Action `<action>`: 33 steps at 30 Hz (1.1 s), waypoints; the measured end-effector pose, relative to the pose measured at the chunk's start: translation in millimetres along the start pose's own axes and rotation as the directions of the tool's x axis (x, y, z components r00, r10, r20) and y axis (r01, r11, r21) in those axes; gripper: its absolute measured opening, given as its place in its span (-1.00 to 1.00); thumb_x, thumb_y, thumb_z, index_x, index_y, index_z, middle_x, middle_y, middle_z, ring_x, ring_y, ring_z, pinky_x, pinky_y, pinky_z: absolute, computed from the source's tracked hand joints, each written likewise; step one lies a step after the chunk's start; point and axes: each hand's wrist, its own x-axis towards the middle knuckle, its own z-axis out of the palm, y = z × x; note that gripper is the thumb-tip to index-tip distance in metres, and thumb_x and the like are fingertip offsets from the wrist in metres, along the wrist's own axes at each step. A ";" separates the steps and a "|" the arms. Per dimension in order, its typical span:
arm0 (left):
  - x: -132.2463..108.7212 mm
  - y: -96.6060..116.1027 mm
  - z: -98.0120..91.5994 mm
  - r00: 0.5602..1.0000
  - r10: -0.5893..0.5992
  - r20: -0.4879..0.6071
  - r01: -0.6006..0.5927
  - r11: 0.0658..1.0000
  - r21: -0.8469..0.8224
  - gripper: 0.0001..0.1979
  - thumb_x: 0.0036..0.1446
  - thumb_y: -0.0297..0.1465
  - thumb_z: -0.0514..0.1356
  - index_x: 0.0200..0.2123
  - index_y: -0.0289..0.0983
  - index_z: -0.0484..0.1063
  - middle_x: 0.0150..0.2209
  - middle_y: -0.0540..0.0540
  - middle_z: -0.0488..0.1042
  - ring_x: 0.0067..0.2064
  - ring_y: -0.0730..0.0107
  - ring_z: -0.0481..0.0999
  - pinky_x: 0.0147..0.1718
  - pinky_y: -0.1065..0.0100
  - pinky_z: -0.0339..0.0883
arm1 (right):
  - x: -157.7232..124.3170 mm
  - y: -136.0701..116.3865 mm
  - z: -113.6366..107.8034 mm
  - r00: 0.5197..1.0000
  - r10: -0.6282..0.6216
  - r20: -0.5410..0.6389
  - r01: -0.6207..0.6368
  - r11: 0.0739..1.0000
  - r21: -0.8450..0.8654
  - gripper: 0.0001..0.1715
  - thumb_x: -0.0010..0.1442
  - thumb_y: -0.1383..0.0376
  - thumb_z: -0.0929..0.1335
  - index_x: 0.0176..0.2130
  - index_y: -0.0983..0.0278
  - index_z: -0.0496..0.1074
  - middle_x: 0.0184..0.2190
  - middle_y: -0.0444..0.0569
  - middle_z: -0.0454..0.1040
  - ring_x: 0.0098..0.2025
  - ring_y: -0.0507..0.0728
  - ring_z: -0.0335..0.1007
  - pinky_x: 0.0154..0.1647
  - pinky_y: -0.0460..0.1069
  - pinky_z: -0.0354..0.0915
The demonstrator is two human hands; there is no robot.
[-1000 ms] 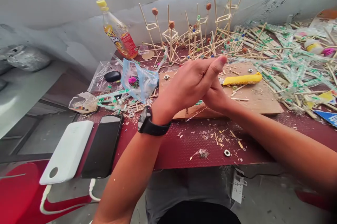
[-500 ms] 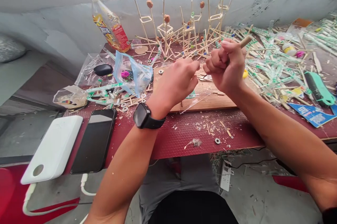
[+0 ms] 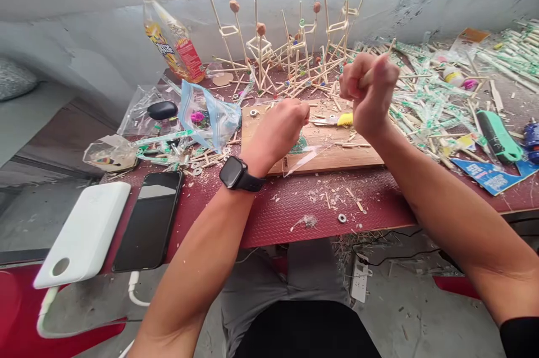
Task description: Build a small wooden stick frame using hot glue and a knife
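Note:
My left hand (image 3: 282, 131), a black watch (image 3: 234, 172) on its wrist, is closed low over the left part of a wooden board (image 3: 353, 157). Whatever its fingers hold is hidden. Beneath it is a clear plastic wrapper (image 3: 312, 157) with green print. My right hand (image 3: 373, 91) is raised above the board's right side, closed in a fist around a wooden stick (image 3: 367, 75); only a short piece shows between the fingers. Between the hands, a utility knife (image 3: 332, 120) with a yellow end lies on the board among wood splinters.
Stick structures (image 3: 295, 49) with clay balls stand at the back, beside a leaning bottle (image 3: 172, 38). Wrapped sticks (image 3: 429, 100) pile up at right near a green-handled tool (image 3: 499, 136). On the left lie a zip bag (image 3: 210, 116), a phone (image 3: 149, 223) and a white power bank (image 3: 84, 234).
My right hand has risen and moved right, its fist turned so less of the stick shows. The yellow knife end is now uncovered. My left hand stays low, shifted slightly left.

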 end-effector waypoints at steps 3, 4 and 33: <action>0.0 2.3 -3.5 1.000 -0.001 -0.019 0.001 1.000 0.005 -0.63 0.37 -0.70 0.02 -0.12 -0.38 0.63 -0.13 -0.27 0.68 -0.09 0.18 0.61 -0.07 0.18 0.37 | 2.4 12.4 -0.6 1.000 0.015 -0.026 -0.016 0.998 -0.053 -0.16 0.52 -0.44 0.03 -0.44 0.10 0.10 -0.53 -0.06 0.16 -0.42 0.18 0.13 -0.29 0.18 0.19; 0.0 2.8 -4.5 1.000 -0.003 -0.020 0.003 1.000 0.005 -0.64 0.37 -0.71 0.02 -0.12 -0.38 0.62 -0.12 -0.28 0.68 -0.09 0.17 0.61 -0.06 0.18 0.38 | 2.9 15.9 0.2 1.000 0.007 0.018 -0.005 0.998 -0.062 -0.21 0.53 -0.37 0.11 -0.45 0.11 0.08 -0.54 -0.07 0.18 -0.42 0.17 0.14 -0.27 0.17 0.20; -1.0 -4.8 -5.0 0.994 -0.094 -0.057 0.092 0.995 -0.042 -0.70 0.47 -0.65 0.05 -0.07 -0.37 0.60 -0.14 -0.29 0.71 -0.12 0.18 0.63 -0.13 0.21 0.40 | 1.4 18.6 -3.0 0.896 -0.248 0.368 0.287 0.957 -0.053 -0.64 0.47 0.14 0.29 -0.38 0.14 0.39 -0.45 -0.07 0.43 -0.37 0.13 0.29 -0.22 0.13 0.25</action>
